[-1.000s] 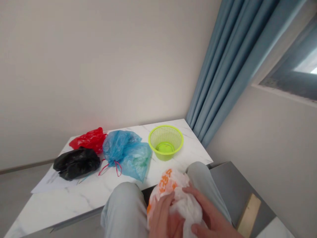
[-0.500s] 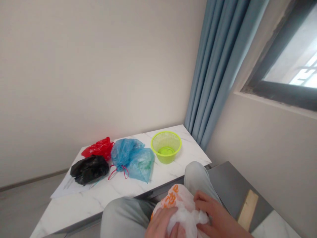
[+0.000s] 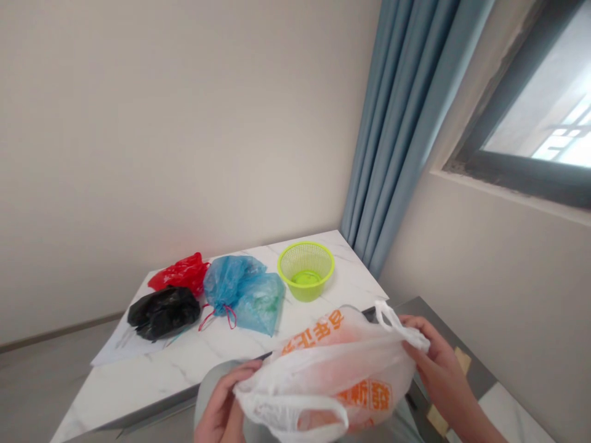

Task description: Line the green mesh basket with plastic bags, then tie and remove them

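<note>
A white plastic carrier bag [image 3: 332, 375] with orange print is held up in the air by both hands, stretched out sideways over the person's lap and in front of the near edge of the tabletop. Its left end is gripped by the left hand [image 3: 224, 403], with the plastic bunched between the curled fingers and thumb. A loop handle of the bag is held in the closed right hand [image 3: 438, 363].

Further back on the white marble-patterned tabletop [image 3: 152, 378], a black plastic bag [image 3: 161, 312] is laid on a sheet of paper [image 3: 120, 349] and touches a red plastic bag [image 3: 180, 274] behind it. Just to the right, a blue plastic bag [image 3: 231, 283] with a pink drawstring is pressed against a paler blue plastic bag [image 3: 261, 304]. A lime-green mesh basket [image 3: 305, 286] stands upright near the back right corner. Beyond that corner, a blue curtain [image 3: 397, 123] hangs beside a window [image 3: 540, 123].
</note>
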A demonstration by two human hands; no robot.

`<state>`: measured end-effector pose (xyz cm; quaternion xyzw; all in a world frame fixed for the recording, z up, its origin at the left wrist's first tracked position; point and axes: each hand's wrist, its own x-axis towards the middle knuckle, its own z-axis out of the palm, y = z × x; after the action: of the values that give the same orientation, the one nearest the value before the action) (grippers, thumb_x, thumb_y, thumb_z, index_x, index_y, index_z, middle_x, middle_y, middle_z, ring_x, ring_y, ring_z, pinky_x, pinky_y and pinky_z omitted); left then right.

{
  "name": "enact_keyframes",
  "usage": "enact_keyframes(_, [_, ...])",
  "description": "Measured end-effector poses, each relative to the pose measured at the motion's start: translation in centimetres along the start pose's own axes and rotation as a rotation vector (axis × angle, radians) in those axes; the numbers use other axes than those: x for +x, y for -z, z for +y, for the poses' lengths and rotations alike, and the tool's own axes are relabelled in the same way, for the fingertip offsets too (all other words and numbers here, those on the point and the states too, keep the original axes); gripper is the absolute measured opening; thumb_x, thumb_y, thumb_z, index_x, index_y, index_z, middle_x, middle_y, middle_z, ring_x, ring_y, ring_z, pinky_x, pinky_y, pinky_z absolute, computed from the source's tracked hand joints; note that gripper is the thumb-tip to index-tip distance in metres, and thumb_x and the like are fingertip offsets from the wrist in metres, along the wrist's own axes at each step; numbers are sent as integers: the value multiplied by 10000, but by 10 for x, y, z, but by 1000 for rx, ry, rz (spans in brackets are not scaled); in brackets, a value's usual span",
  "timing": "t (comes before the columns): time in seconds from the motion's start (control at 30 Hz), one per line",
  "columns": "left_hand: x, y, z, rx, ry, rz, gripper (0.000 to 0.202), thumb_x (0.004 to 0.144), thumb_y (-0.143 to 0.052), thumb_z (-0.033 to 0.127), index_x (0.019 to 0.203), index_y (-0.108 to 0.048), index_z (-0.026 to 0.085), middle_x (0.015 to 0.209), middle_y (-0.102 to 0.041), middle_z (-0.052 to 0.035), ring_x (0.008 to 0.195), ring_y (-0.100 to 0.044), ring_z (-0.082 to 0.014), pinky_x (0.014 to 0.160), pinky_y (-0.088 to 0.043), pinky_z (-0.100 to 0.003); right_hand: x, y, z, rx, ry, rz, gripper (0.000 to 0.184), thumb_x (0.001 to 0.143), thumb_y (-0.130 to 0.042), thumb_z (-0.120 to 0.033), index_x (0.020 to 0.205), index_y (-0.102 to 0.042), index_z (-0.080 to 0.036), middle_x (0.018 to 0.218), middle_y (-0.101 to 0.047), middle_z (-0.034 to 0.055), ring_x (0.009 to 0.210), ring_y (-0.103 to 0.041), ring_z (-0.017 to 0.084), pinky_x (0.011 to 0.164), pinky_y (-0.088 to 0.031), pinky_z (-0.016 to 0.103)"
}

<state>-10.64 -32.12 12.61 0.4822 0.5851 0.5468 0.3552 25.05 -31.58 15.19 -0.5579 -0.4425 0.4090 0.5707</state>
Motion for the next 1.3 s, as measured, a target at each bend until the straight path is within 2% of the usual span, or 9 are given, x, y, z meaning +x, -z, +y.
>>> enact_keyframes(0.17, [-1, -4, 24, -22, -128, -162, 416, 873, -506, 527, 1072, -712, 225, 1280, -651, -88, 1272, -534, -305, 1109, -398, -436, -12, -11, -3, 11, -24, 50, 332, 879, -578, -465, 1141, -571, -259, 1144, -634, 74, 959, -597, 237, 741, -494, 300])
enact_keyframes(0.3, [-13, -19, 35, 276, -254, -297, 433, 889, -540, 442, 1248, -623, 214, 1283, -646, -103, 1199, -592, -279, 1031, -482, -446, -24, -23, -14, 44, 15, -28, 391, 875, -520, -552, 1136, -590, -269, 1171, -618, 92, 921, -617, 255, 748, -508, 338])
enact_keyframes(0.47, [-28, -55, 19, 599, -522, -197, 519, 833, -643, 317, 1326, -541, 191, 1336, -593, -147, 1209, -581, -288, 974, -510, -453, -35, -33, -31, -7, 13, -135, 412, 867, -541, -524, 1199, -547, -280, 1155, -611, 107, 945, -629, 276, 776, -524, 366])
enact_keyframes(0.57, [-31, -71, 8, 657, -645, -271, 530, 805, -667, 330, 1309, -567, 204, 1251, -655, -132, 1121, -632, -284, 925, -524, -433, -39, -37, -30, -66, 59, -206, 375, 889, -534, -440, 1226, -513, -277, 1280, -571, 110, 1079, -593, 273, 867, -513, 366])
enact_keyframes(0.73, [-30, -79, 1, 732, -412, -565, 253, 748, -602, 134, 965, -694, 228, 911, -746, -49, 833, -698, -240, 758, -537, -350, -42, -41, -11, -111, 112, -310, 463, 818, -597, -233, 1263, -474, -276, 1337, -536, 111, 1187, -555, 261, 938, -499, 362])
enact_keyframes(0.83, [-28, -75, -1, 716, -260, -626, 188, 762, -539, 111, 836, -667, 226, 830, -727, -37, 790, -692, -225, 686, -514, -297, -39, -40, 1, -201, 151, -268, 540, 729, -568, -109, 1242, -488, -259, 1290, -559, 99, 1178, -555, 254, 949, -484, 354])
enact_keyframes(1.0, [-25, -56, 0, 583, -213, -352, 138, 864, -475, 219, 861, -613, 220, 797, -703, -30, 725, -674, -192, 646, -491, -251, -27, -34, 9, -344, 36, -61, 483, 644, -464, -87, 1101, -526, -233, 932, -630, 20, 780, -606, 184, 672, -486, 271])
enact_keyframes(1.17, [-21, -45, 15, 520, -83, 31, 172, 890, -471, 291, 981, -602, 228, 736, -689, 9, 603, -632, -170, 584, -449, -233, -8, -21, 15, -546, 47, 120, 296, 737, -477, -169, 1016, -561, -217, 883, -637, 27, 821, -613, 203, 749, -498, 322])
enact_keyframes(1.3, [-18, -43, 22, 517, 3, 103, 210, 883, -449, 284, 1019, -600, 227, 697, -685, 17, 592, -644, -176, 575, -440, -231, 16, 7, 29, -741, 100, 71, 404, 705, -506, -165, 1098, -592, -209, 1058, -644, 69, 944, -621, 238, 888, -496, 416])
